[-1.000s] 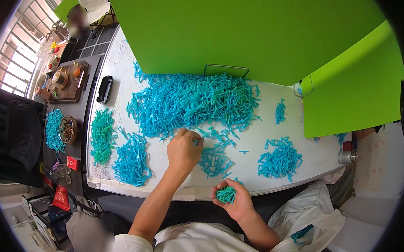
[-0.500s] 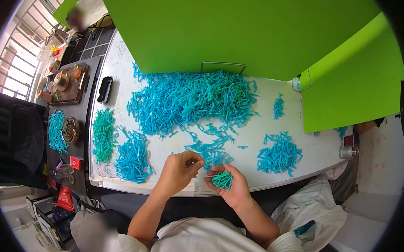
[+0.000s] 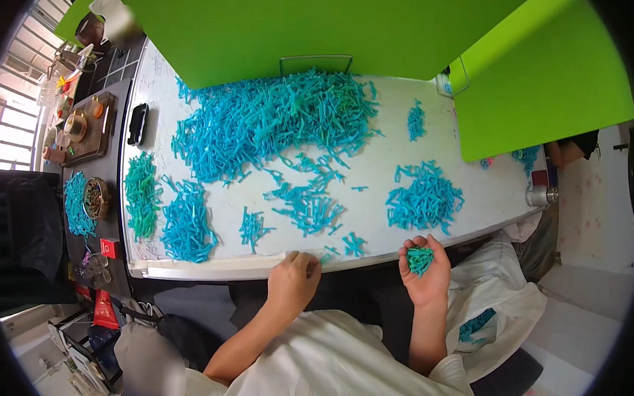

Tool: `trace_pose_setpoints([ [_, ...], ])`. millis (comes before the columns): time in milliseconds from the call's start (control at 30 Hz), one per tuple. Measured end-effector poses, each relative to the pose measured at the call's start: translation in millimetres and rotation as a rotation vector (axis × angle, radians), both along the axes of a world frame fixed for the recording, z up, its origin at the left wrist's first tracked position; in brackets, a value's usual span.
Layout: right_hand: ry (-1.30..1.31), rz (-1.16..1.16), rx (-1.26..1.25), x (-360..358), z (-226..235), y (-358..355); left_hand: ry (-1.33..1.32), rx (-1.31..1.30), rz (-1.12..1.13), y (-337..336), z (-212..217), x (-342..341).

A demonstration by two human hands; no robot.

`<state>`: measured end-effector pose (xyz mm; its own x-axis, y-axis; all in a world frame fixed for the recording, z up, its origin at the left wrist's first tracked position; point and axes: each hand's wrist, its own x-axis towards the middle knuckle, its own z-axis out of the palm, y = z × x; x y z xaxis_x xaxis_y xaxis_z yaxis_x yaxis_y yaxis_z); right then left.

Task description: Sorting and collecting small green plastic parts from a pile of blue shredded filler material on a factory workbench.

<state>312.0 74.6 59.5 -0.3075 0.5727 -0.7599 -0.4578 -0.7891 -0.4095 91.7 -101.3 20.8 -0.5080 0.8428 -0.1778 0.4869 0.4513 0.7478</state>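
Note:
My right hand [image 3: 427, 278] is off the table's front edge, palm up and fingers curled round a bunch of small green plastic pieces [image 3: 420, 261]. At the front edge, left of it, my left hand [image 3: 293, 279] is closed with its fingers curled down; whatever it may hold is hidden. A few teal pieces [image 3: 326, 257] lie by its fingertips, with a small blue cluster [image 3: 354, 244] just beyond. Loose blue pieces [image 3: 307, 207] spread over the table in front of the hands. A rounded blue pile [image 3: 424, 198] lies beyond my right hand.
A large blue-green heap [image 3: 277, 121] covers the back of the white table [image 3: 245, 194], against a green panel [image 3: 308, 26]. Blue [image 3: 188, 223] and green [image 3: 142, 196] piles lie at left, near a black case [image 3: 137, 124]. Beside my right arm is a white bag [image 3: 497, 289].
My right hand has moved right, away from the left, carrying the green pieces. My left hand has come back to the table edge. The view has shifted, and small blue clusters now show.

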Motion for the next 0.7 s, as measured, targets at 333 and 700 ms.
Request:
trace_pose_setpoints([
  [333,0.068,0.069,-0.092,-10.3,-4.4,-27.8,0.053,-0.011,0.027,-3.4,2.2,-2.5],
  [700,0.145,0.106,-0.086,-8.8,-13.9,-33.0,0.244,0.015,-0.003,-3.7,1.0,-6.5],
])
